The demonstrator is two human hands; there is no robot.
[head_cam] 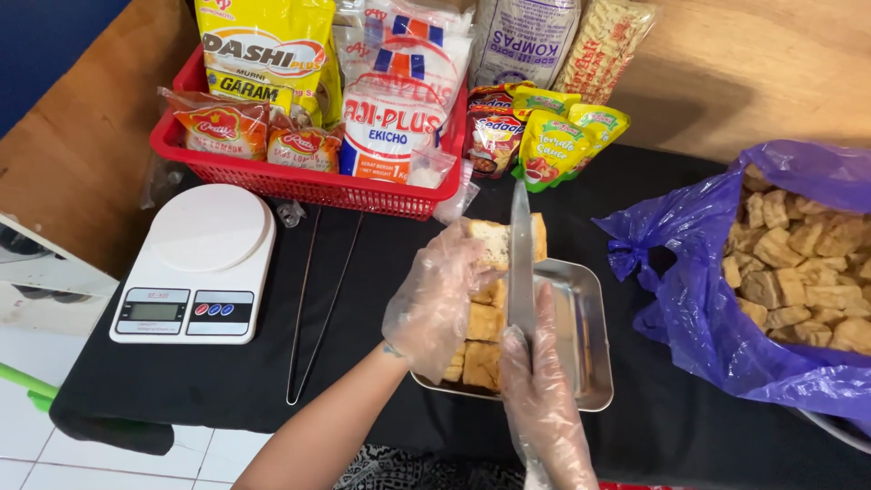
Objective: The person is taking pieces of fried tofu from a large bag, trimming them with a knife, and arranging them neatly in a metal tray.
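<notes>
Slitting step: left hand (434, 304) grips a tofu puff (497, 240) over the tray (590, 345); right hand (542, 399), fingers closed on the knife (521, 263), cuts it. Next calls for a shallow, steady stroke.

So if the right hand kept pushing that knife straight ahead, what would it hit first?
Likely the tofu piece held in the left hand: the knife in the right hand already lies against it, though depth is unclear.

Knife handle (535, 399) under right glove — purple bag (708, 336) cut off right.
</notes>
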